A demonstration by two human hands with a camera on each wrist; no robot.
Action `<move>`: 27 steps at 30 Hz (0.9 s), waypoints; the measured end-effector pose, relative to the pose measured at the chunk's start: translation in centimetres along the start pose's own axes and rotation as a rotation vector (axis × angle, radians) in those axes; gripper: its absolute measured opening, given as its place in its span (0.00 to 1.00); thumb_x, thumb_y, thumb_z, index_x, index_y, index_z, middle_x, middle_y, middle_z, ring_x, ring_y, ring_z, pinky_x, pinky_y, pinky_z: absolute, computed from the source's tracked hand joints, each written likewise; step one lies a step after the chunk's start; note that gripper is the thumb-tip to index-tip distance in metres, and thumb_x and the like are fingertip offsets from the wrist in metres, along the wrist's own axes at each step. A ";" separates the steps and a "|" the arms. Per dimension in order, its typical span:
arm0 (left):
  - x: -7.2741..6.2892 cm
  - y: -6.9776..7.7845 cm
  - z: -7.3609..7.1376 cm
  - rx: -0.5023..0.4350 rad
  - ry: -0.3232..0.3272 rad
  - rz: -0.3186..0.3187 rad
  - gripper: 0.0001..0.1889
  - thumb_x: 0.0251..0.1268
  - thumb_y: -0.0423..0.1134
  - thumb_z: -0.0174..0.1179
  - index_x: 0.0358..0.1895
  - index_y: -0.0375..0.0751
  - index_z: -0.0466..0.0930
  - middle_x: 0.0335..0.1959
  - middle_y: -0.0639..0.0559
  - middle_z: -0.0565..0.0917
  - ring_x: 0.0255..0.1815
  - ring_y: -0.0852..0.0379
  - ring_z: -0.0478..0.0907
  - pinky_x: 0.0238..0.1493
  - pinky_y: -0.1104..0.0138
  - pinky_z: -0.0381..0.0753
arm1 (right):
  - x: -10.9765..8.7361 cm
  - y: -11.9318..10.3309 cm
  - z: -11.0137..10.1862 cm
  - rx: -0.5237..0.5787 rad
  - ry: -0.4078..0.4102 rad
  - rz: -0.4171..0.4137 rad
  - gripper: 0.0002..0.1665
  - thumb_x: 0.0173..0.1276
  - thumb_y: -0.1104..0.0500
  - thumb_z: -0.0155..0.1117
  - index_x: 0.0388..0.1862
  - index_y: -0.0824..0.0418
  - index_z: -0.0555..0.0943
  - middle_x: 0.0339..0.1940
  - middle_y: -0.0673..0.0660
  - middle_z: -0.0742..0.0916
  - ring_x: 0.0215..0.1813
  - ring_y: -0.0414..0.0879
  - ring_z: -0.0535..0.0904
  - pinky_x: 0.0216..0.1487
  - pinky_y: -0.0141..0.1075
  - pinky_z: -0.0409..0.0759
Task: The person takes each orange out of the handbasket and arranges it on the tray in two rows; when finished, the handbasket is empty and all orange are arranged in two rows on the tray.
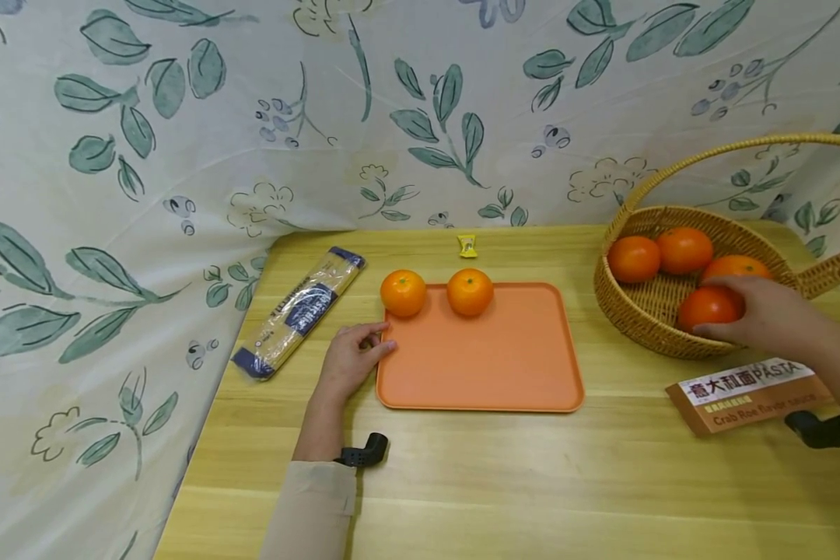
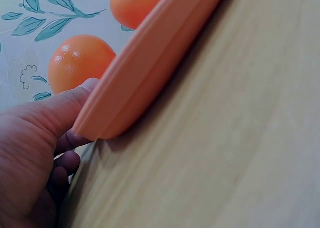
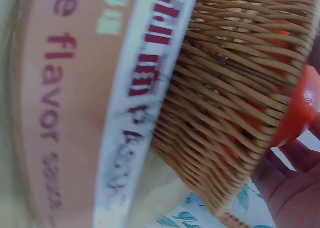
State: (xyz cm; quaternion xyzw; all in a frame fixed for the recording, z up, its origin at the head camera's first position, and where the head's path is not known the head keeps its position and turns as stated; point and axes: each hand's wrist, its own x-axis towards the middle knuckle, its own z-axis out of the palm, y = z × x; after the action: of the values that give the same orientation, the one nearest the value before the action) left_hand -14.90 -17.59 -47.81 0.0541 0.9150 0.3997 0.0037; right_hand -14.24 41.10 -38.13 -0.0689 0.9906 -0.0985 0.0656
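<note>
My left hand (image 1: 352, 359) pinches the left rim of an orange tray (image 1: 483, 350). In the left wrist view the thumb lies over the rim and other fingers are beneath it. Two oranges, one (image 1: 403, 293) at the tray's far left corner and another (image 1: 470, 292) at its far edge, sit side by side. Over at the right, my right hand (image 1: 777, 315) grips a red tomato (image 1: 708, 309) inside a wicker basket (image 1: 644, 330). The right wrist view shows the tomato (image 3: 302, 107) at the basket's rim, partly hidden by the weave.
More orange fruit (image 1: 684, 250) lies in the basket, whose tall handle (image 1: 728, 146) arches above it. A pasta box (image 1: 749, 397) stands in front of the basket. Left of the tray lies a clear packet with blue ends (image 1: 301, 311); a small yellow wrapped sweet (image 1: 467, 246) is behind it.
</note>
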 end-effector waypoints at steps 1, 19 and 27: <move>0.0 0.0 0.0 0.000 0.000 0.000 0.20 0.65 0.48 0.71 0.58 0.49 0.87 0.35 0.52 0.85 0.43 0.53 0.73 0.48 0.62 0.71 | -0.1 -0.1 -0.1 0.003 0.025 0.005 0.49 0.57 0.43 0.80 0.65 0.72 0.71 0.53 0.83 0.79 0.46 0.75 0.79 0.43 0.66 0.76; -0.1 0.0 0.0 -0.012 -0.005 0.001 0.20 0.65 0.48 0.70 0.59 0.50 0.86 0.36 0.53 0.84 0.42 0.54 0.73 0.46 0.62 0.71 | -1.8 -5.1 -4.0 0.120 0.178 0.101 0.53 0.60 0.38 0.77 0.69 0.71 0.67 0.66 0.84 0.61 0.56 0.78 0.61 0.42 0.74 0.69; -0.1 -0.1 0.0 -0.019 -0.004 -0.001 0.20 0.65 0.48 0.71 0.59 0.51 0.86 0.36 0.54 0.84 0.42 0.55 0.72 0.46 0.62 0.71 | -2.5 -9.4 -2.4 0.185 0.182 0.070 0.62 0.51 0.36 0.82 0.73 0.69 0.64 0.61 0.78 0.73 0.52 0.77 0.73 0.43 0.71 0.73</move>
State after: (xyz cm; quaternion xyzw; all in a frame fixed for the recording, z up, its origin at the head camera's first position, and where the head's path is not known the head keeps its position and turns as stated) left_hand -14.79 -17.69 -47.86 0.0546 0.9112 0.4082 0.0061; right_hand -11.01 32.81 -33.60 -0.0187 0.9809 -0.1930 -0.0153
